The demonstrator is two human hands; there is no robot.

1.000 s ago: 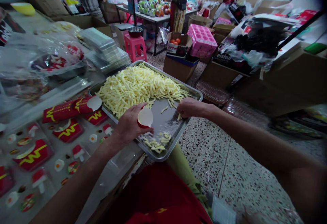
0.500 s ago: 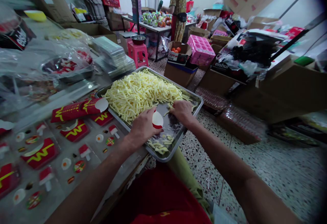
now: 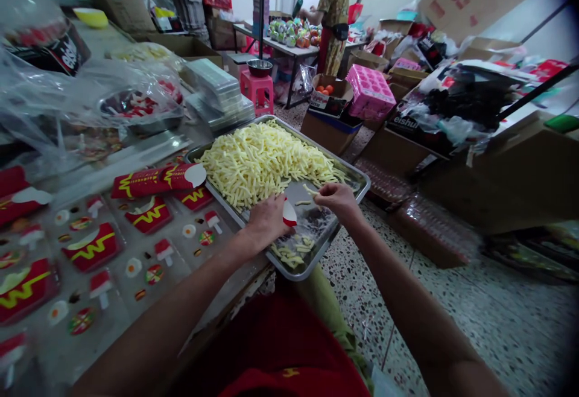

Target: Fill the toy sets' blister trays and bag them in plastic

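My left hand [image 3: 265, 223] is closed around a small red-and-white fry carton [image 3: 290, 212] over the near part of a metal tray [image 3: 325, 231]. To its right, my right hand [image 3: 340, 203] pinches a pale yellow fry-shaped stick [image 3: 310, 190] by its end, just above the tray's bare bottom. A large heap of the same sticks [image 3: 253, 158] fills the far and left side of the tray. A few loose sticks [image 3: 292, 253] lie in the near corner. What is inside the carton is hidden from this angle.
Left of the tray, the table bears clear packs with red cartons [image 3: 90, 247] and small food-shaped pieces. Stacked red cartons [image 3: 158, 180] touch the tray's side. Cardboard boxes [image 3: 332, 131] stand on the floor beyond. A person [image 3: 333, 11] works at a far table.
My right hand has lifted from beside the heap, drawing a stick up with it. My left hand has turned the carton so its opening shows less. The whole view has shifted slightly.
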